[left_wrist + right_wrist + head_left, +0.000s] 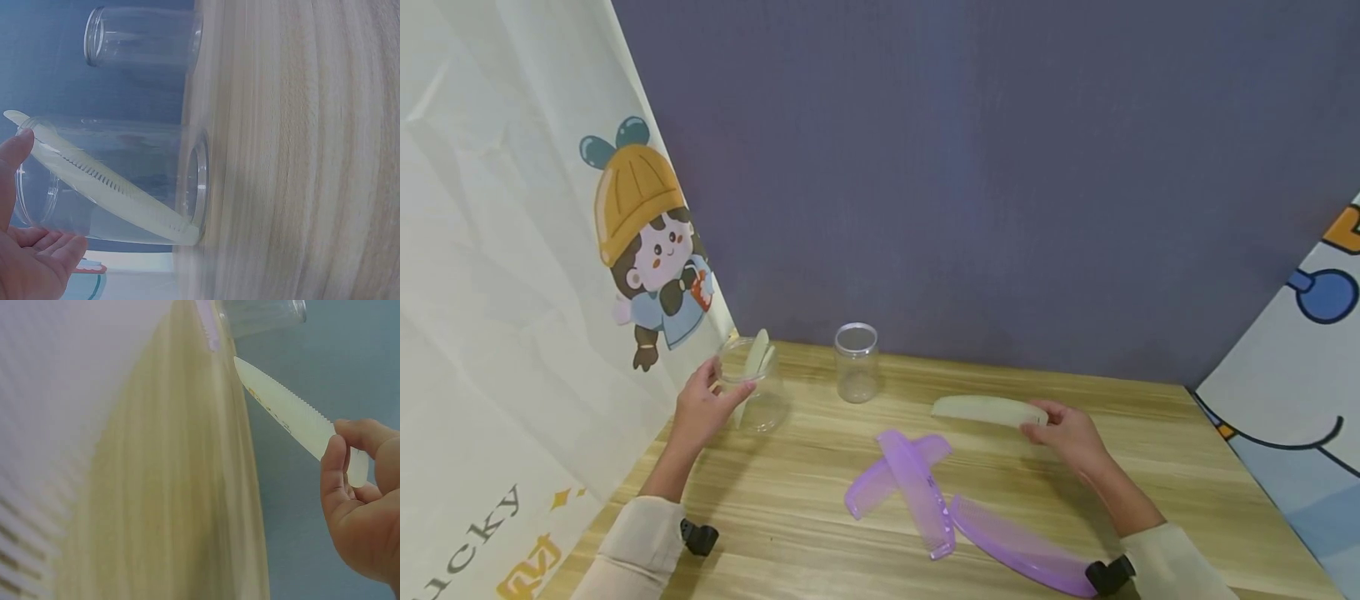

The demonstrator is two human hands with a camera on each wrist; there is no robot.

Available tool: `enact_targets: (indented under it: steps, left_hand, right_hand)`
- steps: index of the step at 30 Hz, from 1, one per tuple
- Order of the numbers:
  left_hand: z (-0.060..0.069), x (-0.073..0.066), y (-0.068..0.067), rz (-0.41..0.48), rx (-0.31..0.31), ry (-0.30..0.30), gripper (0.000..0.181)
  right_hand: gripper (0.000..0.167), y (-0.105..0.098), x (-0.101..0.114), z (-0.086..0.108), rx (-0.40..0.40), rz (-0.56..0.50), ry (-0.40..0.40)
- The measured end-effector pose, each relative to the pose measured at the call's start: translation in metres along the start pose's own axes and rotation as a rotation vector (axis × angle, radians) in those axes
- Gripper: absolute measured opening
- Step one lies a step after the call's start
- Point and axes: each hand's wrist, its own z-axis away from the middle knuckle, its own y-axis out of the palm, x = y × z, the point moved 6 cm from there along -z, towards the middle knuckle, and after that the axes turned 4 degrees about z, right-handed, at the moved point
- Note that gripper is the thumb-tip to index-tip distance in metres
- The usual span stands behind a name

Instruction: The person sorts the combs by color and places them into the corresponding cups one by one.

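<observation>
My left hand curls round the rim of a clear jar at the left of the table. Pale green combs lean inside it, their tips above the rim. In the left wrist view the thumb and fingers of the hand lie on either side of the jar's mouth, with a comb slanting through it. My right hand pinches one end of another pale green comb, held roughly level. The right wrist view shows this comb between the thumb and fingers of the hand.
A second clear jar stands upright near the back edge. Two purple combs lie crossed at the middle of the wooden table, and a third purple comb lies to their right. A dark wall rises behind.
</observation>
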Motion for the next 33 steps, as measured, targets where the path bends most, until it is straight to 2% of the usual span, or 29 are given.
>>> enact_targets:
  steps: [16,27,33]
  left_hand:
    - [0.000,0.002,0.000,-0.004,0.002,0.006,0.097]
    - [0.001,0.001,0.000,-0.008,-0.005,0.011,0.097]
    - [0.002,0.000,0.000,-0.010,-0.002,0.011,0.098]
  right_hand:
    - [0.069,-0.003,0.024,-0.013,0.022,-0.067,-0.030]
    - [0.072,0.006,0.035,-0.015,0.066,-0.179,-0.029]
    - [0.070,0.010,0.043,-0.017,0.076,-0.185,-0.026]
